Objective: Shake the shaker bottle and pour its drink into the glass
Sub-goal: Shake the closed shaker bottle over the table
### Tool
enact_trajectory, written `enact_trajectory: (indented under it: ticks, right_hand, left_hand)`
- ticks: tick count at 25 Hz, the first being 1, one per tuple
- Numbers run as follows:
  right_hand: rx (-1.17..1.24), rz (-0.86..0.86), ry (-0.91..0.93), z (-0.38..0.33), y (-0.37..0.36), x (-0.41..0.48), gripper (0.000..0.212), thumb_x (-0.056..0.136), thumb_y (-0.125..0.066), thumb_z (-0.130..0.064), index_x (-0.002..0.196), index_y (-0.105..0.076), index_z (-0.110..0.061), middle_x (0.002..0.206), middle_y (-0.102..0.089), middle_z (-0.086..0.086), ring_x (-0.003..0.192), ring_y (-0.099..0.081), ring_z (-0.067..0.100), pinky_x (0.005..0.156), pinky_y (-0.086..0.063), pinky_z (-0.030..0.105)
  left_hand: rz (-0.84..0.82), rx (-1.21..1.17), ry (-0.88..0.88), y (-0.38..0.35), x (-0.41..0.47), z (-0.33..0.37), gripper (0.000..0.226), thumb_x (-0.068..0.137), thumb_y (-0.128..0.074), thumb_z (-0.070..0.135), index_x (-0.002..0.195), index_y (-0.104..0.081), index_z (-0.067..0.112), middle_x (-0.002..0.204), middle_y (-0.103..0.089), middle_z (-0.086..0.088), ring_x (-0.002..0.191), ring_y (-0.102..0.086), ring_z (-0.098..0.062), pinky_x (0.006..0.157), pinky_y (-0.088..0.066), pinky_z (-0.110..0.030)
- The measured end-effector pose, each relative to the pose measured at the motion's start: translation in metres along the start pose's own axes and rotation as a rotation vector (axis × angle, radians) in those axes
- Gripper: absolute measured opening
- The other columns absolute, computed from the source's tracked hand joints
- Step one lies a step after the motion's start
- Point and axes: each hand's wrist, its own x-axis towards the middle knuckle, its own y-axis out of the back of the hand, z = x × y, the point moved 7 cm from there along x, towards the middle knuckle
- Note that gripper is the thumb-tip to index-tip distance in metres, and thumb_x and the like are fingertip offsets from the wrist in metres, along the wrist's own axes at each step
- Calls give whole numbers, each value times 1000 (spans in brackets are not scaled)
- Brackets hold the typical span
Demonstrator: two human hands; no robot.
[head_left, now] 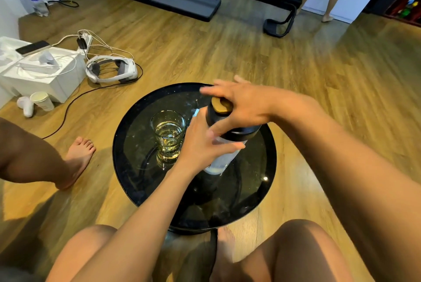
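The shaker bottle (222,158) has a clear body, a black lid and a gold cap, and stands on the round black glass table (257,181). My left hand (200,145) is wrapped around its body. My right hand (241,108) lies over the black lid, thumb against its side and fingers spread above the gold cap. Just left of the bottle stands a clear glass (168,133) with some pale yellowish liquid in it.
Another person's leg and foot (77,156) rest on the wooden floor at the left. A white box (43,76), a headset (111,68), cables and a paper cup (43,100) lie at the far left. A person stands at the back right by a treadmill (182,1).
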Motion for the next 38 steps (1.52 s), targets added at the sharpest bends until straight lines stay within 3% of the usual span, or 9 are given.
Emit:
enact_trajectory:
  ticks: [5, 9, 11, 14, 18, 24, 29, 34, 38]
  right_hand:
    - [-102, 432, 18, -14, -3, -12, 62, 80, -43, -73, 125, -54, -31, 133, -55, -9, 126, -38, 27, 93, -32, 53]
    - [134, 210, 5, 1, -1, -5, 82, 70, -22, -88, 131, -51, -42, 151, -37, -10, 143, -18, 27, 107, -13, 62]
    - [125, 302, -183, 4, -6, -2, 74, 82, -25, -74, 130, -53, -25, 143, -42, 5, 134, -30, 34, 99, -27, 61]
    - [70, 249, -17, -4, 4, -1, 48, 88, -44, -49, 125, -57, -23, 139, -49, -1, 129, -40, 28, 98, -35, 48]
    - [187, 219, -161, 7, 8, -2, 82, 79, -50, -71, 138, -44, -16, 144, -43, 11, 132, -39, 35, 101, -36, 42]
    - [-86, 32, -78, -9, 4, 6, 102, 66, -70, -66, 144, -27, -17, 142, -33, 11, 130, -32, 39, 102, -38, 54]
    - [-108, 87, -29, -12, 2, 6, 78, 74, -61, -62, 136, -38, -20, 136, -43, 4, 124, -40, 35, 95, -40, 53]
    - [-161, 330, -157, -11, 2, 0, 69, 79, -53, -63, 127, -46, -13, 128, -48, 8, 120, -44, 35, 91, -35, 55]
    - [-189, 204, 166, -27, -1, 6, 55, 76, -58, -52, 127, -55, -29, 135, -52, -6, 130, -37, 24, 100, -27, 59]
  left_hand:
    - [21, 47, 50, 0, 2, -3, 75, 42, -89, 50, 104, -53, 27, 102, -66, 4, 95, -63, -5, 68, -47, -12]
    - [30, 26, 27, 1, 0, -1, 82, 47, -90, 48, 116, -48, 33, 108, -61, 17, 102, -59, 4, 78, -45, -8]
    - [30, 70, 58, 1, 0, -4, 88, 45, -88, 55, 119, -49, 31, 111, -62, 14, 102, -59, 2, 74, -43, -10]
    - [33, 75, 51, 1, 1, -7, 93, 46, -92, 51, 125, -50, 23, 119, -62, 4, 108, -60, -9, 81, -47, -18]
    - [26, 70, 47, 1, 3, -8, 95, 49, -95, 45, 129, -50, 21, 121, -63, 3, 113, -60, -14, 90, -51, -33]
    - [-8, -2, 12, 1, -1, -1, 71, 50, -94, 41, 112, -59, 32, 104, -62, 22, 99, -60, 7, 75, -44, -7]
    - [-23, 73, 74, -2, 2, -9, 84, 51, -93, 49, 122, -58, 21, 116, -60, 1, 110, -59, -13, 87, -52, -31]
    - [-7, 61, 91, -1, 1, -10, 82, 43, -89, 54, 111, -57, 19, 108, -64, 8, 99, -61, -6, 67, -43, -12]
    - [17, -7, 71, -1, -2, -7, 81, 51, -97, 33, 120, -55, 19, 104, -69, 13, 98, -66, -1, 74, -50, -10]
